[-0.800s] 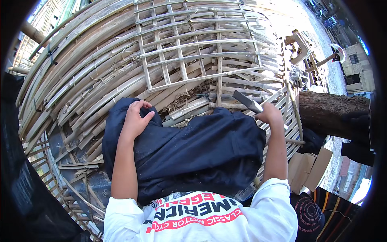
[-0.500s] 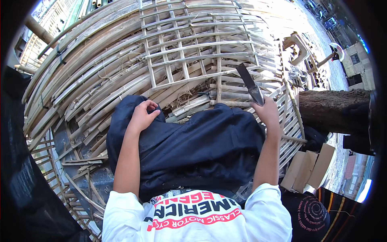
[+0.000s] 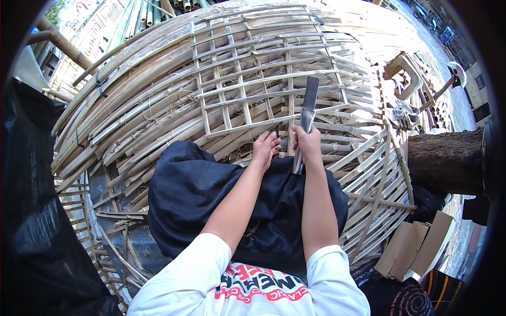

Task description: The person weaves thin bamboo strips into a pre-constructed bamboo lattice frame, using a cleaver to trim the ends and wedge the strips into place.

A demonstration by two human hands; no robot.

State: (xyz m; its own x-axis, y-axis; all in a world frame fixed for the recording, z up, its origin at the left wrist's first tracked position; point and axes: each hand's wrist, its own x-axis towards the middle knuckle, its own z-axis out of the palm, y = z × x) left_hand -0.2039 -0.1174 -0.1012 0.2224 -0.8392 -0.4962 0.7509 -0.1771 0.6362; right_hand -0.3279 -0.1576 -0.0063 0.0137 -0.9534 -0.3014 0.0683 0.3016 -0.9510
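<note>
My right hand (image 3: 308, 142) is wrapped round the handle of a broad-bladed metal knife (image 3: 309, 97), its blade pointing up and away from me. Just left of it, my left hand (image 3: 266, 150) hovers above my lap with fingers loosely bent and apart, apparently holding nothing. A dark cloth (image 3: 184, 181) covers my lap and legs below both hands. Beyond the hands lies a lattice of bamboo strips (image 3: 232, 130), tied in a grid and resting on a pile of split bamboo (image 3: 129, 95).
A second slatted bamboo panel (image 3: 371, 197) spreads to my right, beside a thick log (image 3: 443, 158). Near it an open cardboard box (image 3: 416, 245) stands. Black sheeting (image 3: 31, 210) hangs at far left. Green bamboo poles (image 3: 150, 13) lie at the back.
Both hands have come together in front of me, the left moving right and the right moving left. The knife came along and now points more straight away. The view has shifted slightly.
</note>
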